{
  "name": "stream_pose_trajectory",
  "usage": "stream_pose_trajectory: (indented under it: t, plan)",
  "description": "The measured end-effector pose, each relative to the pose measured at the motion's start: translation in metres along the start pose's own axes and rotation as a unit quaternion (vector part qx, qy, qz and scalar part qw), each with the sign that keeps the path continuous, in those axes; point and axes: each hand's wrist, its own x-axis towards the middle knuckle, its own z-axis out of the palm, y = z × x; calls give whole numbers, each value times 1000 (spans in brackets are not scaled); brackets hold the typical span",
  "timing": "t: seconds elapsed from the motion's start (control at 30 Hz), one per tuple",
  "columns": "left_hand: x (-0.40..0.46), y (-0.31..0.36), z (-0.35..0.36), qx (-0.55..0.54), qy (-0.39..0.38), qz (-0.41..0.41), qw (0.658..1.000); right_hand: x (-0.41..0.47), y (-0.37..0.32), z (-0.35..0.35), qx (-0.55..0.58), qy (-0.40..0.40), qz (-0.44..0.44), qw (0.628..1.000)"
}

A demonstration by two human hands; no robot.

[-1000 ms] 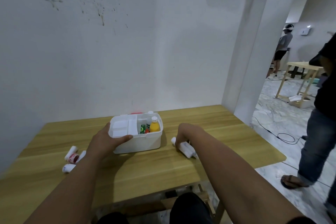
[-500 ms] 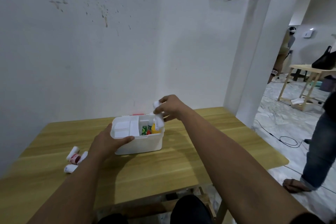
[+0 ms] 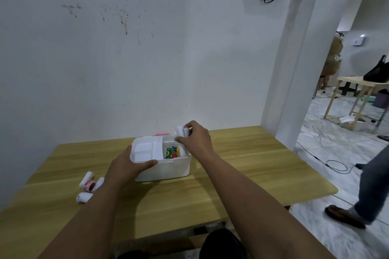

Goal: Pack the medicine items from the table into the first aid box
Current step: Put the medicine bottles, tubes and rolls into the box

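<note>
A white first aid box point(image 3: 166, 169) stands open on the wooden table point(image 3: 242, 166), with a white tray insert on its left and green, red and yellow items showing inside on the right. My left hand point(image 3: 128, 167) grips the box's near left rim. Over the right end of the box, my right hand point(image 3: 194, 140) is shut on a white bandage roll point(image 3: 181, 132), held upright with its lower end inside the box. Several white rolls and a red-labelled item point(image 3: 88, 185) lie on the table left of the box.
A white wall runs right behind the table, with a pillar at its right end. A person's leg and sandalled foot point(image 3: 357, 206) stand on the marble floor close to the table's right edge. A second wooden table point(image 3: 353, 84) is farther back.
My right hand picked a white roll up from the table right of the box, lifted it over the box, and has now lowered it into the right side. The left hand stayed on the rim.
</note>
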Motion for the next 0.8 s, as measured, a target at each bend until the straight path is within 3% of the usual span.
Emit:
stream_pose_trajectory:
  t: [0.4,0.53,0.8]
  plan:
    - [-5,4,-1,-14,6,13,1000,-13,22,15,-72,-2,-42,996]
    - [-3,2,0,-15,2,6,1000,-14,24,12,-100,-36,-75,991]
    - [0,-1,1,-10,3,0,1000,-20,31,13,-100,38,-85,991]
